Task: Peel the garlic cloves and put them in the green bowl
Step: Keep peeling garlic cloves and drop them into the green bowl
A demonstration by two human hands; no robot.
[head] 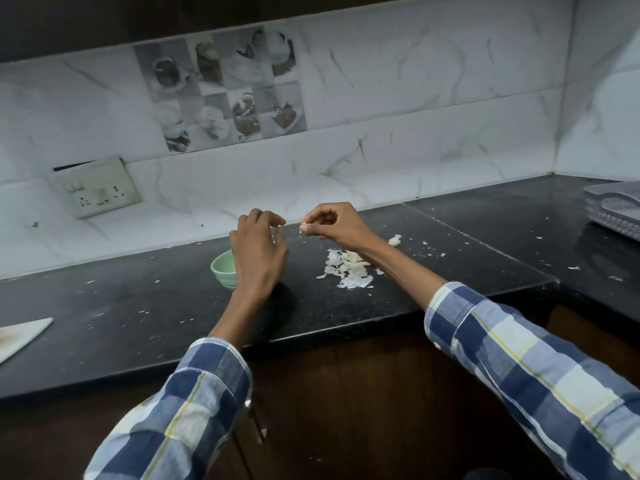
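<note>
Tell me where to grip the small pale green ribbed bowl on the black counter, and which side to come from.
Grip the small pale green ribbed bowl by its rim on the side away from the left hand, coming from above and the left. It stands upright with its mouth open, so a thumb-inside pinch on the thin rim looks workable. The left hand covers its right side, and the pile of white garlic skins lies beyond.

A small, pale garlic clove (303, 229) is seen pinched at the fingertips of the right hand (334, 225), raised above the black bench (138, 317). The green bowl (223, 268) is small, light green and ribbed on its outer wall; it is set upright on the bench, partly hidden behind the left hand (258, 252). Its contents cannot be made out. A heap of white garlic skins (346, 268) is spread on the bench to the right of the bowl, with one larger whitish piece (394, 240) lying just beyond it.
</note>
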